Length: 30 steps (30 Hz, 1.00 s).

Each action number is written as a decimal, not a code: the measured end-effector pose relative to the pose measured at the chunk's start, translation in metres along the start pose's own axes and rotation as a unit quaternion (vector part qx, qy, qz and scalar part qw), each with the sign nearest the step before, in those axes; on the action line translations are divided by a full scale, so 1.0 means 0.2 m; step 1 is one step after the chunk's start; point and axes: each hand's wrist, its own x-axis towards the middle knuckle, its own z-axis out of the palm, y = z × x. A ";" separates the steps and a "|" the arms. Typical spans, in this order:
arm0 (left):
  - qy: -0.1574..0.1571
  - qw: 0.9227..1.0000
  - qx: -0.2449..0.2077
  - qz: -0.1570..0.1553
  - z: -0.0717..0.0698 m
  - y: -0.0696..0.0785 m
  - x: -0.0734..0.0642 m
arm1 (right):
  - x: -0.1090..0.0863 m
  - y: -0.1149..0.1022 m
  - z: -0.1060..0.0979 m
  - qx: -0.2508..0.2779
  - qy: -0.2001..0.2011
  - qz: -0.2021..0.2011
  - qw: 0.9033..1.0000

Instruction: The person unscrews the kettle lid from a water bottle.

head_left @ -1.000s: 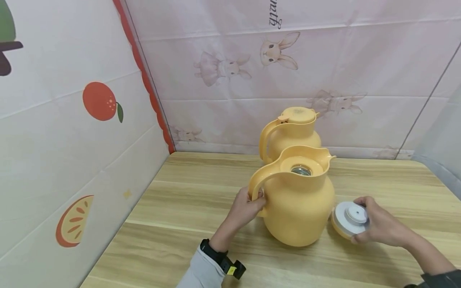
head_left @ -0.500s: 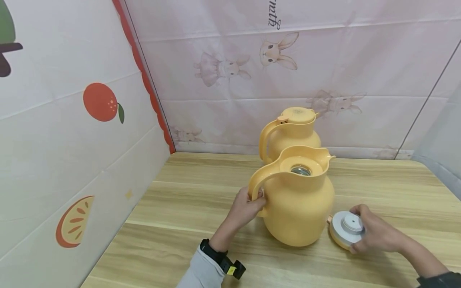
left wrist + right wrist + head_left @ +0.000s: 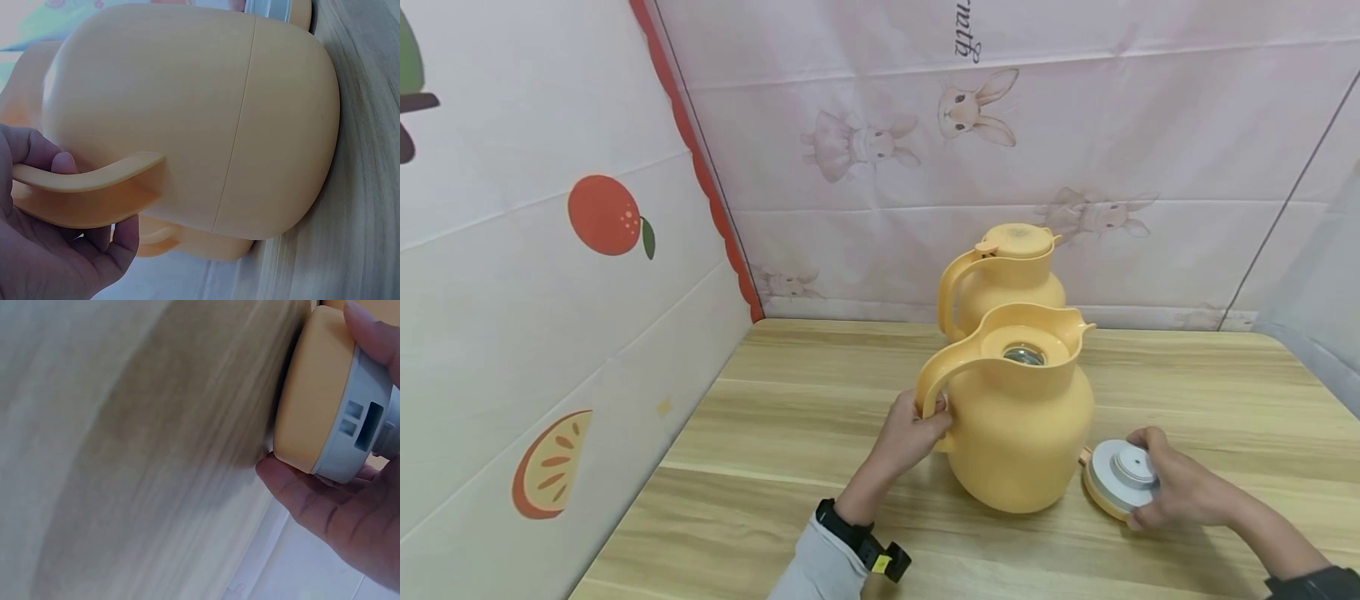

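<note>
A yellow thermos jug stands upright on the wooden table, its top uncovered and the round mouth showing a shiny inside. My left hand grips the lower part of its handle, fingers curled around it in the left wrist view. To the right of the jug lies its lid, upside down, with the grey-white stopper side up and the yellow cap below. My right hand holds this lid by its edge, thumb on the near side and fingers on the far side. In the right wrist view the lid sits right at the tabletop.
Behind the open jug stands a second yellow thermos jug with its lid on, partly hidden. The wooden table ends at a back wall sheet printed with rabbits. A white sheet with fruit prints borders the left side.
My right hand has brought the lid slightly nearer and down to the table, turning it so its small tab shows beside the jug. The left hand and the jug have stayed in place.
</note>
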 end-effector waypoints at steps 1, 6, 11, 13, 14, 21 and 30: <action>0.000 1.000 0.000 0.000 0.00 0.00 0.00 | 0.00 0.00 0.00 0.000 0.000 0.001 1.000; -0.001 1.000 -0.005 -0.001 0.00 0.00 0.00 | 0.00 0.00 0.00 -0.007 0.005 0.004 1.000; -0.003 1.000 -0.010 -0.001 0.00 -0.01 0.00 | 0.00 0.00 0.01 -0.010 0.014 0.001 1.000; -0.001 1.000 -0.010 -0.003 0.00 -0.01 0.00 | 0.00 0.00 0.01 -0.012 0.019 -0.003 1.000; 0.000 1.000 -0.010 -0.003 0.00 -0.01 0.00 | 0.00 0.00 0.01 -0.014 0.022 -0.005 1.000; 0.005 1.000 -0.010 0.001 0.00 -0.01 0.00 | 0.00 -0.01 0.02 -0.015 0.022 -0.012 1.000; 0.008 1.000 -0.015 0.001 0.01 -0.01 -0.01 | 0.02 -0.03 0.03 -0.010 0.014 -0.014 1.000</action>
